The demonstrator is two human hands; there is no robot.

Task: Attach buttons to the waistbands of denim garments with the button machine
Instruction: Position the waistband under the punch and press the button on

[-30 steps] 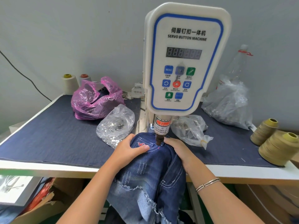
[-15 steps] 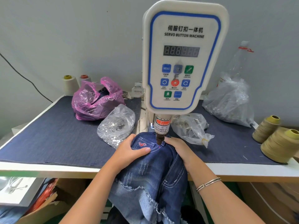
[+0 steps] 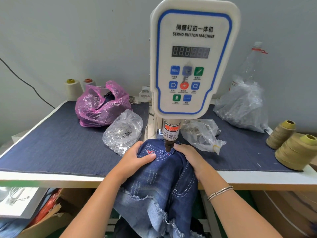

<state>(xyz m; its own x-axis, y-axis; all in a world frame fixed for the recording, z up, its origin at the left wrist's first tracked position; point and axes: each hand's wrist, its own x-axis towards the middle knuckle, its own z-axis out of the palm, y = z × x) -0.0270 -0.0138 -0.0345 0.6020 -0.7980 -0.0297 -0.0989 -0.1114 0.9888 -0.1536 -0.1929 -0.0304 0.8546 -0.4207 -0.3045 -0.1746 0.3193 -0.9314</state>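
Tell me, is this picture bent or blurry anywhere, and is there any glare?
Head view: the wide lens bows the table edge and stretches the corners; soft, even light, faint shadows; glare glints on the clear bag and pink bag; the machine panel reads sharp, while the digits look washed out.

There is one view only, from a wide-angle camera on the person's head, so no second view overlaps it. It looks forward and down across a table (image 3: 51,140) toward a grey wall at the far side. The button machine (image 3: 192,62) stands straight ahead and very near, filling the upper middle of the picture, its top edge cut by the frame. Both forearms come in from the near bottom edge, with the left hand (image 3: 135,160) and the right hand (image 3: 190,157) close below the lens at centre. The wide lens bends the table's near edge and takes in the floor space under it, near left and right.
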